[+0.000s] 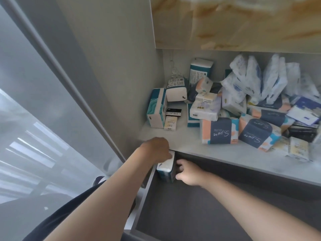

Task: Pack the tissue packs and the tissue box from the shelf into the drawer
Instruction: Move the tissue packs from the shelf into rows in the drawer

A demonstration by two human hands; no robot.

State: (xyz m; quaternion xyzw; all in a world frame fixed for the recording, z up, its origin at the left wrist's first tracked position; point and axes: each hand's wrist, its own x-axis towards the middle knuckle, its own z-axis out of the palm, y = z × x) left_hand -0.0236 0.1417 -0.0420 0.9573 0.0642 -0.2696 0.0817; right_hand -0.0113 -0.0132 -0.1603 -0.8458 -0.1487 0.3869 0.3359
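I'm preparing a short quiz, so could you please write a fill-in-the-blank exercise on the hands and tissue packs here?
1. The left hand grips a tissue pack from above in the back left corner of the open ____.
2. The right hand touches that pack's ____, not its top.
3. The two S.pure packs lie on the ____.
Missing words: drawer; side; shelf.
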